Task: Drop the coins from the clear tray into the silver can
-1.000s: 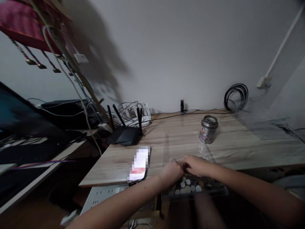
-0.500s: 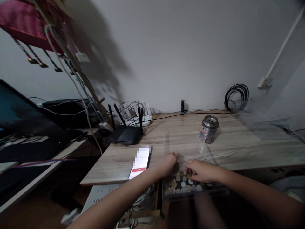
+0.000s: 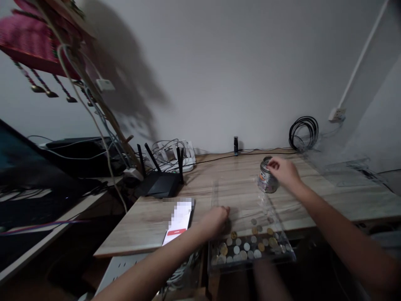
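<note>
A clear tray [image 3: 283, 239] with several silver and gold coins [image 3: 247, 246] overhangs the front edge of the wooden desk [image 3: 328, 196]. My left hand [image 3: 219, 218] rests against the tray's left wall with its fingers curled. My right hand [image 3: 284, 172] reaches across to a small metal can [image 3: 265, 184] standing farther back on the desk. Its fingertips are pinched together over the can's top. Whether a coin sits between them is hidden.
A phone [image 3: 179, 219] lies left of the tray. A black router [image 3: 159, 184] and tangled cables stand behind it. A coiled black cable [image 3: 303, 131] hangs on the wall. A clear plastic piece [image 3: 347, 169] lies at the right. A dark screen [image 3: 28, 167] fills the left.
My right hand has left the coins in the tray and moved up and back to the top of the can. My left hand has stayed at the tray's left wall.
</note>
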The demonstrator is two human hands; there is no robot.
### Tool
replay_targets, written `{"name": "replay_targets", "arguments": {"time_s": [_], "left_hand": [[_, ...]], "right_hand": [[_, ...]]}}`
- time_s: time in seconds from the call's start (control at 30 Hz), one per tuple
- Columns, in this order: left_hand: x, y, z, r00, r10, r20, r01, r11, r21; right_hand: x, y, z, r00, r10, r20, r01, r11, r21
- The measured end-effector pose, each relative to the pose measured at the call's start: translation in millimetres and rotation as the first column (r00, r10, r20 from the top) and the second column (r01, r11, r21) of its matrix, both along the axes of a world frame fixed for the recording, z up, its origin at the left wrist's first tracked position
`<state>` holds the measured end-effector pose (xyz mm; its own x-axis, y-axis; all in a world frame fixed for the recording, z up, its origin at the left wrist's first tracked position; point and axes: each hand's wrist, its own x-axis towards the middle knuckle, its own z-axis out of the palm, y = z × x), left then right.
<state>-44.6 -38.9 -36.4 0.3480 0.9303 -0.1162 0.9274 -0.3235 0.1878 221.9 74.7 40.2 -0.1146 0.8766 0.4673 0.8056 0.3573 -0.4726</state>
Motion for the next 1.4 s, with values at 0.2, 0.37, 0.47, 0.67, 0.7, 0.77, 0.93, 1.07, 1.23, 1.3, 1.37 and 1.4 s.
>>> {"name": "replay_targets", "arguments": {"time_s": [0.2,0.37,0.47,0.67,0.7,0.77,0.93,1.07,1.23,1.3,1.37,1.4], "left_hand": [[1.0,14.6,0.7,0.872,0.210,0.442,-0.236,0.972,0.004],[38.0,30.3,25.1,-0.113,0.447,0.888,-0.195,0.866,-0.461],[69.9,34.7,40.3,-0.291,0.464,0.837,-0.092,0.857,-0.507],[86.4,36.0,48.0,-0.109,0.431,0.896,-0.055,0.897,-0.438],[80.8,35.3,45.4,0.009,0.388,0.922,-0.092,0.918,-0.385],[65.6,32.2,37.6,0.239,0.292,0.926,-0.177,0.951,-0.254],[24.4,15.5,18.2,0.438,0.245,0.865,-0.254,0.957,-0.143],[2.1,4.0,12.7,0.451,0.237,0.860,-0.272,0.955,-0.121],[-11.2,-3.7,13.7,0.492,0.212,0.844,-0.272,0.959,-0.082],[-12.9,-6.0,14.9,0.481,0.229,0.846,-0.263,0.958,-0.110],[-13.4,-7.7,16.2,0.435,0.273,0.858,-0.245,0.953,-0.179],[-13.5,-8.4,16.8,0.406,0.298,0.864,-0.237,0.947,-0.215]], "right_hand": [[12.4,41.0,21.3,0.967,-0.199,0.162,0.203,0.979,-0.007],[-31.7,-25.2,-10.4,0.961,0.276,0.014,-0.276,0.956,0.095],[-47.2,-54.2,-28.1,0.892,0.445,-0.080,-0.444,0.895,0.028],[-4.1,-5.0,2.9,0.974,0.179,-0.137,-0.176,0.984,0.034],[5.5,12.1,12.8,0.994,0.080,-0.078,-0.080,0.997,0.010],[18.4,44.5,29.2,0.992,0.026,0.126,-0.004,0.985,-0.170],[14.0,86.0,43.6,0.913,0.116,0.390,0.064,0.905,-0.420],[3.0,89.9,47.4,0.866,0.120,0.486,0.128,0.885,-0.447],[-2.3,93.2,49.8,0.825,0.089,0.558,0.191,0.886,-0.423],[-3.6,92.2,46.4,0.824,0.059,0.563,0.192,0.906,-0.378],[-4.2,88.2,41.0,0.834,0.030,0.551,0.175,0.933,-0.314],[-3.8,85.4,38.2,0.840,0.020,0.542,0.160,0.945,-0.284]]}}
